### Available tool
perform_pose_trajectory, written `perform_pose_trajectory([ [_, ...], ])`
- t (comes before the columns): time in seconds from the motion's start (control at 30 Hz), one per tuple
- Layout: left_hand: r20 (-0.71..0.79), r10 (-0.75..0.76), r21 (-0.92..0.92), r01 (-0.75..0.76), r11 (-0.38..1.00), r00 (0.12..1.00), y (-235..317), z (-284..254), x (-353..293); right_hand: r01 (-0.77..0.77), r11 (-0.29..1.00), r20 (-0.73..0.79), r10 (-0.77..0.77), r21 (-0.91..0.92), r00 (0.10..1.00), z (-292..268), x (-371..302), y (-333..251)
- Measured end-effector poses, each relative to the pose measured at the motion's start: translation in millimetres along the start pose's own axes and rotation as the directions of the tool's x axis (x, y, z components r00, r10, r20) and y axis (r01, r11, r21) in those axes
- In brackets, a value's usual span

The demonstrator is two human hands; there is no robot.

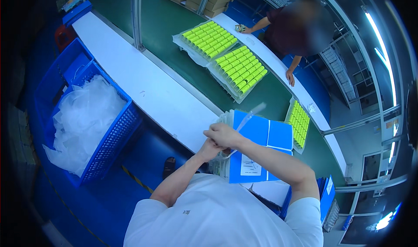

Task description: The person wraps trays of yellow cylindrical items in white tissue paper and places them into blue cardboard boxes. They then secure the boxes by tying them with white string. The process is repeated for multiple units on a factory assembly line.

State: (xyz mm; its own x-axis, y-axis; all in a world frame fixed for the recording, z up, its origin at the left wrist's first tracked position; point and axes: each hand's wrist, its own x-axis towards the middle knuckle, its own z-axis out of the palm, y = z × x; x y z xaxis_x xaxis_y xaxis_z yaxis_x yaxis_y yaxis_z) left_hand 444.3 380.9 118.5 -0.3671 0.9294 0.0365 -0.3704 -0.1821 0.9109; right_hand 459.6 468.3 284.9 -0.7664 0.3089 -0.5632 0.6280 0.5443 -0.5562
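My two hands meet at the left side of a stack topped by a blue sheet [251, 131], which has a white paper label [251, 165] and white straps across it. My right hand [223, 135] is closed, its fingers curled over at the stack's edge. Just below and touching it, my left hand [210, 150] is also closed; its fingertips are hidden. A translucent plastic strap [251, 115] sticks up past my right hand and runs behind the wrist toward the stack's edge. It seems to be in the right hand's grip.
Trays of yellow-green cylinders [241, 70] lie on the green conveyor belt [163, 38]. A blue crate [106, 147] of crumpled translucent sheets stands left of the white ledge [152, 101]. Across the belt, a person [283, 31] rests a hand on the far ledge. Metal posts [136, 20] rise beside the belt.
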Motion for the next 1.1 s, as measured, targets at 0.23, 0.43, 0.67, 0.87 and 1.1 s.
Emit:
perform_pose_trajectory([
  [0.23, 0.162, -0.099, -0.353, 0.151, 0.923, 0.982, -7, 0, 8, 0.56, 0.639, 0.126, -0.593, -0.526, 0.795, -25, -9, 1],
  [0.43, 0.304, -0.208, -0.541, 0.348, 0.766, 0.93, 5, 5, 9, 0.383, 0.438, 0.28, -0.282, -0.813, 0.917, -65, -39, 27],
  [0.67, 0.323, -0.194, -0.685, 0.37, 0.627, 0.926, 3, 4, 3, 0.359, 0.594, 0.223, -0.293, -0.72, 0.93, -50, -80, 25],
  [0.87, 0.103, -0.198, -0.491, 0.223, 0.842, 0.975, 17, 13, -3, 0.494, 0.538, 0.233, -0.48, -0.684, 0.846, -74, -61, 12],
  [1.1, -0.186, 0.422, 0.653, -0.209, 0.727, 0.887, 51, 51, 5, 0.449, 0.471, 0.284, -0.381, -0.759, 0.88, -73, -19, 46],
])
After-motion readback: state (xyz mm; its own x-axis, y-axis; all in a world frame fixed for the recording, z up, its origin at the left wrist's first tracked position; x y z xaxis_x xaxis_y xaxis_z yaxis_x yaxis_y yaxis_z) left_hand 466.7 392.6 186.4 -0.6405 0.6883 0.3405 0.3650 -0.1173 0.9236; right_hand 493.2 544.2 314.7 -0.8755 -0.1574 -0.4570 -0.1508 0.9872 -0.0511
